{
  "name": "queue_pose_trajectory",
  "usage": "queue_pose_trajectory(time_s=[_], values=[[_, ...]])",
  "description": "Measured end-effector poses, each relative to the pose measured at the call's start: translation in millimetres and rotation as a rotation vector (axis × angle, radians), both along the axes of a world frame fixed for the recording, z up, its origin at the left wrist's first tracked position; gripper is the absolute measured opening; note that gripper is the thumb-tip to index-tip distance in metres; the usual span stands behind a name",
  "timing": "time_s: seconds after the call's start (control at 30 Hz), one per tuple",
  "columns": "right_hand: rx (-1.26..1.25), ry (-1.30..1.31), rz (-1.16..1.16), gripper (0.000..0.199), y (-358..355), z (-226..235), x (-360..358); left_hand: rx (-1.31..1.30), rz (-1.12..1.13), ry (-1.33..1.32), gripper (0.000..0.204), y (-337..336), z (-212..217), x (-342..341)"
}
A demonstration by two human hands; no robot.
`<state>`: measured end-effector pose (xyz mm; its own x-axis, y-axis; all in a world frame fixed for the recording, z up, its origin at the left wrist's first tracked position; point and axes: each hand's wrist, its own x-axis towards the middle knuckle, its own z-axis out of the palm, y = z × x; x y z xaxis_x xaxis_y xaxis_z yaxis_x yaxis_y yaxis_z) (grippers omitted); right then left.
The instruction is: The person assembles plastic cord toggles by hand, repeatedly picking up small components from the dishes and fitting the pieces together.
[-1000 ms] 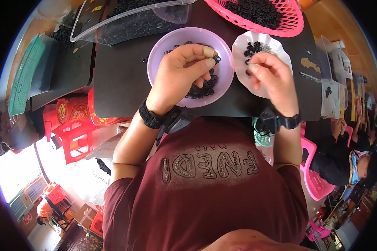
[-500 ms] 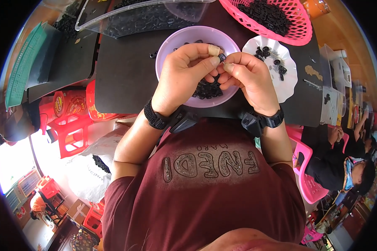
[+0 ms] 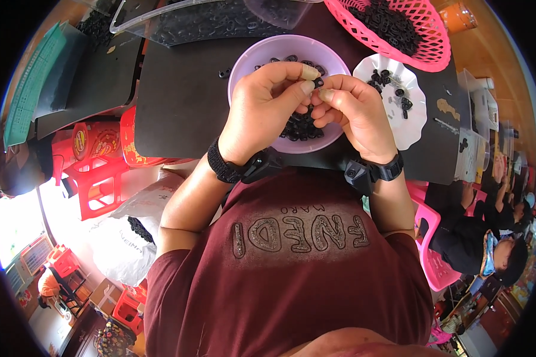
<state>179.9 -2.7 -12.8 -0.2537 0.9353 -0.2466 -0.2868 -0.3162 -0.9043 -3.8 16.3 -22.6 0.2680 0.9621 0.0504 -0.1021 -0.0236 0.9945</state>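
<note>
- Left hand (image 3: 265, 104): raised above the lilac bowl (image 3: 237, 71), knuckles arched, thumb and index finger clamped on a small black part (image 3: 318, 83); beige wrap (image 3: 310, 72) around the index fingertip.
- Small black part: between the two hands, above the bowl's right side.
- Right hand (image 3: 357, 110): angled inward, fingers curled, thumb and index finger drawn together just beside the part; whether clamped on anything, too small to tell.
- White scalloped plate (image 3: 412, 131): right of the right hand, with loose black pieces (image 3: 405, 106).
- Changes from one second earlier: right hand shifted from above the plate to the left fingertips; left pinch unchanged.
</note>
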Motion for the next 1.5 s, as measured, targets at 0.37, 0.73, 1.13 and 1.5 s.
queue_pose_trajectory(time_s=[0.37,0.73,1.13,1.5], values=[[-0.033,0.000,0.033,0.020,-1.5,2.2,3.8,-0.012,-0.075,0.025,0.019,-1.6,6.9,-5.3],[-0.042,0.042,0.047,0.021,-2.4,-0.9,6.9,0.234,-0.028,0.190,0.017,-5.8,5.8,-1.0],[0.107,0.039,-0.023,0.022,-5.4,-4.4,2.9,-0.135,-0.066,-0.167,0.018,0.4,6.2,-2.3],[0.040,-0.035,-0.064,0.017,-7.8,-0.9,-1.7,-0.025,-0.058,-0.066,0.016,-2.6,4.3,-1.6]])
